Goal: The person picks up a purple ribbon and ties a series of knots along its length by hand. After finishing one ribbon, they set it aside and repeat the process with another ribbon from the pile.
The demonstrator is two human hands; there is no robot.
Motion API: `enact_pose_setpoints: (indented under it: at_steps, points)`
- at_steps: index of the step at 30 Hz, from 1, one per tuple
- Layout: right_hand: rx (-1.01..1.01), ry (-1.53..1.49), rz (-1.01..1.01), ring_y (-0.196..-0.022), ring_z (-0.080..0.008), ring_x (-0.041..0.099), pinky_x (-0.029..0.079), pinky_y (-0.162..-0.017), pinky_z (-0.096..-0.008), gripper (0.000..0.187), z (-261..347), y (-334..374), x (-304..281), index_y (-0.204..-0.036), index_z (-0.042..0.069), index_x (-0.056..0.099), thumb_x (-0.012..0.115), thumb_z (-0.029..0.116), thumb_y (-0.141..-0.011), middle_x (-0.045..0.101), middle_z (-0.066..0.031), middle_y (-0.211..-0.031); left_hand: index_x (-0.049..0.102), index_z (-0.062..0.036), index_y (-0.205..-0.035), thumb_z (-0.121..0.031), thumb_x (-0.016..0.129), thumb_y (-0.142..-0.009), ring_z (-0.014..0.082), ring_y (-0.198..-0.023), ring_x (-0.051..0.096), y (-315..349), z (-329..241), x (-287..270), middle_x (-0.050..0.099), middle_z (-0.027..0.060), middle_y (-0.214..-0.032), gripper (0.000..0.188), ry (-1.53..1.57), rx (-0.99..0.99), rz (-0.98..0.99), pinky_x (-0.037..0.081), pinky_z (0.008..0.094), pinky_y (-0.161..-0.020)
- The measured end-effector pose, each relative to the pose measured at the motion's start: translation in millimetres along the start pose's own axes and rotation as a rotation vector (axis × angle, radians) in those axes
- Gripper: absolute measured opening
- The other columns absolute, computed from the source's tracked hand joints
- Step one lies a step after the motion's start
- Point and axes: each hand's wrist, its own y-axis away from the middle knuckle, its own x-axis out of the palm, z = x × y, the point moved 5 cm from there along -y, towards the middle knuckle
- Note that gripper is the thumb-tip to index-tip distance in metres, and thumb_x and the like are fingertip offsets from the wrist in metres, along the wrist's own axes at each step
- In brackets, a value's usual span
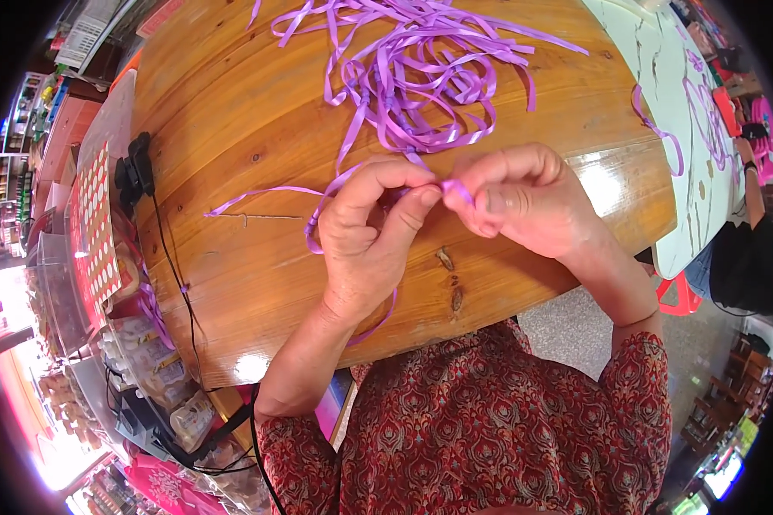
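Both my hands meet over the near half of a wooden table. Between the fingertips of my left hand (374, 227) and my right hand (524, 202) is a short stretch of purple ribbon (459, 192), pinched from both sides. Whether it is knotted there is hidden by the fingers. Loose lengths of the ribbon trail left of my left hand and hang below its wrist. Just beyond my hands lies a tangled heap of shiny purple ribbons (395, 77). A thin metal hook-like tool (258, 215) rests on the wood left of my left hand.
The wooden table (258, 292) ends close in front of my body. A black clip with a cable (135, 172) sits at its left edge, beside packages. At the right, a white marble-patterned table (691, 215) bears more ribbon, with another person's arm (753, 193) beside it.
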Motion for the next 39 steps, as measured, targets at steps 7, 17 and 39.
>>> enact_pose_setpoints:
  at_steps: [7, 17, 39]
  points:
    - [-0.121, 0.079, -0.140, -0.081, -0.0131, 0.055, 0.044, -0.067, -0.0240, 0.025, 6, 2, -4, -0.112, -0.001, 0.063, 0.059, 0.004, -0.088, 0.063, -0.0075, -0.095, 0.063, -0.0004, -0.093, 0.008, 0.064, -0.080, 0.0131, -0.078, 0.056, 4, -21, 13, 0.060, 0.0058, -0.086, 0.015, -0.298, 0.261, -0.003, 0.044, 0.0227, -0.070]
    - [-0.752, 1.145, -0.164, -0.082, -0.0204, 0.056, 0.045, -0.071, -0.0327, 0.038, 10, 4, 9, -0.116, 0.011, 0.064, 0.065, 0.000, -0.079, 0.058, -0.0063, -0.091, 0.061, 0.0015, -0.101, 0.007, 0.057, -0.086, 0.0097, -0.085, 0.054, 12, 0, 2, 0.059, 0.0029, -0.095, 0.016, -0.075, 0.012, -0.123, 0.043, 0.0231, -0.079]
    - [-0.173, 0.638, -0.193, -0.084, -0.0089, 0.054, 0.045, -0.075, -0.0247, 0.024, 12, -4, 5, -0.105, -0.003, 0.060, 0.063, -0.005, -0.081, 0.058, -0.0019, -0.091, 0.063, -0.0010, -0.098, -0.001, 0.061, -0.086, 0.0051, -0.074, 0.051, 9, 2, 8, 0.062, -0.0001, -0.085, 0.013, 0.502, -0.368, -0.109, 0.039, 0.0204, -0.068]
